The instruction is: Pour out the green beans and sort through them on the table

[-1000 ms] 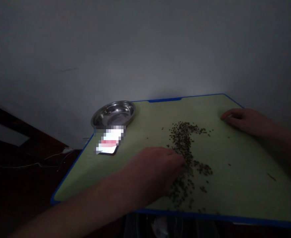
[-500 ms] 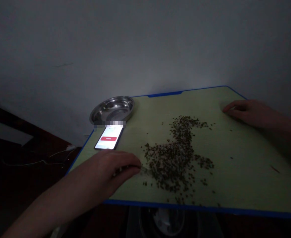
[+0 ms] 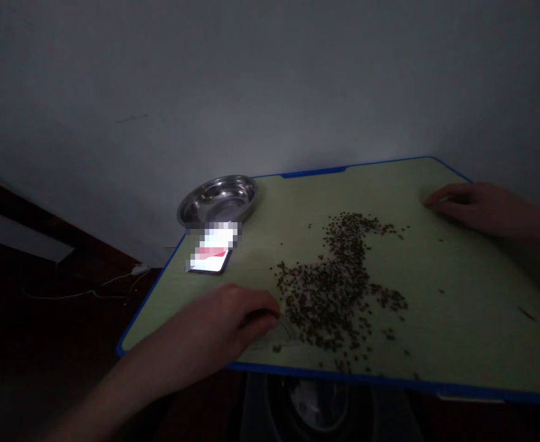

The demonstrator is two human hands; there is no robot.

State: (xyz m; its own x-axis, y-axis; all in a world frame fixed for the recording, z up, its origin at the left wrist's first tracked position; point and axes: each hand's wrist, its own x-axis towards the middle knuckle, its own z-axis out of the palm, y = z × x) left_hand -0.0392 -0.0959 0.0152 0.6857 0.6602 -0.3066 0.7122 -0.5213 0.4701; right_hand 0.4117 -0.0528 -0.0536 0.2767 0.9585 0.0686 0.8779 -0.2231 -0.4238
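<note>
My left hand (image 3: 246, 316) is closed in a pinch at the near left of the table. Between its thumb and fingers is a clear plastic protractor (image 3: 284, 331), faint against the tabletop, with its curved side by the pile's left edge. The pile (image 3: 329, 294) is made of small dark greenish-brown beans mixed with white grains, spread in an uneven patch. At the far right my right hand (image 3: 465, 205) rests on the table, fingers loosely bent and apart, with no object visible in it.
A shiny steel bowl (image 3: 219, 202) stands at the table's back left corner. Right before it lies a lit phone (image 3: 212, 261). The light green table (image 3: 472, 331) has a blue rim and stands against a grey wall (image 3: 297, 86). White cables (image 3: 85, 294) lie beyond its left side.
The view has shifted slightly, so most things appear further right. My left hand has turned a little and more of the clear protractor shows. My right hand stays at its place.
</note>
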